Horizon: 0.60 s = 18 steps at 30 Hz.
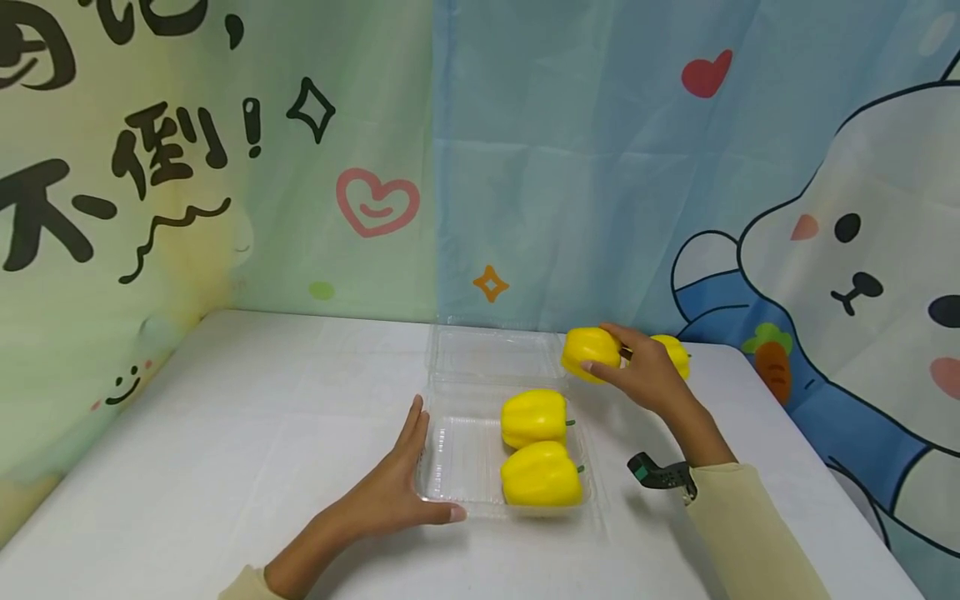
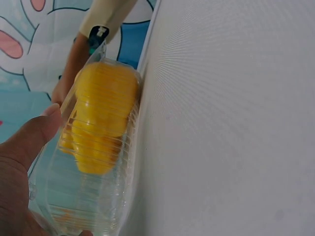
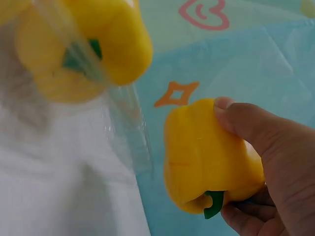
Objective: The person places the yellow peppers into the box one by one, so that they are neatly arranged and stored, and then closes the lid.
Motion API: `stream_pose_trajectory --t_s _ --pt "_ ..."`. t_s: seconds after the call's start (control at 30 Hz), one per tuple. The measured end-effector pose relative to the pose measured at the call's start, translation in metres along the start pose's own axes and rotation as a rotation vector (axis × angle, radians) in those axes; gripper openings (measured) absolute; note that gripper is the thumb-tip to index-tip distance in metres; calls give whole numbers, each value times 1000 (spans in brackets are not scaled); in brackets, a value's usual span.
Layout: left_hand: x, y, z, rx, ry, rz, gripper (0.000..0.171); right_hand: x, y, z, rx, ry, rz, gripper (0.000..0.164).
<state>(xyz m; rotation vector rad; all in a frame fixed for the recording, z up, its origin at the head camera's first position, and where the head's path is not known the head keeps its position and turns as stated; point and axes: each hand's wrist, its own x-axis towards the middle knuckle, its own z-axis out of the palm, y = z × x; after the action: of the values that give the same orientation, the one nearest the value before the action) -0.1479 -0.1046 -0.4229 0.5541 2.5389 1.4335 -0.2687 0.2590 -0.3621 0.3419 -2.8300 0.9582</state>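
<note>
A clear plastic clamshell container (image 1: 457, 462) lies with its lid (image 1: 487, 354) folded back, away from me. Two yellow bell peppers, a farther one (image 1: 533, 418) and a nearer one (image 1: 542, 475), sit side by side in its right half, stems to the right. My left hand (image 1: 386, 492) rests against the container's left side, fingers straight and thumb spread along the near edge. Beyond the container's right side, my right hand (image 1: 651, 375) grips another yellow bell pepper (image 3: 211, 152) between thumb and fingers, its green stem showing below. One more yellow bell pepper (image 1: 672, 353) is partly hidden behind that hand.
Everything stands on a white table (image 1: 300, 417). A printed cloth backdrop (image 1: 562, 167) hangs directly behind the table's far edge and down its sides. A dark device (image 1: 660, 472) is strapped on my right wrist.
</note>
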Motion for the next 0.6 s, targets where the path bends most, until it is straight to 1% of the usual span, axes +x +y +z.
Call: stream_pose_trajectory --t_s 0.33,0.6 --pt "-1 1 0 12 0 -2 134 -6 -21 1 56 15 -97 74" --pt "0 1 0 15 -2 -5 133 -12 -35 5 120 0 -115 72"
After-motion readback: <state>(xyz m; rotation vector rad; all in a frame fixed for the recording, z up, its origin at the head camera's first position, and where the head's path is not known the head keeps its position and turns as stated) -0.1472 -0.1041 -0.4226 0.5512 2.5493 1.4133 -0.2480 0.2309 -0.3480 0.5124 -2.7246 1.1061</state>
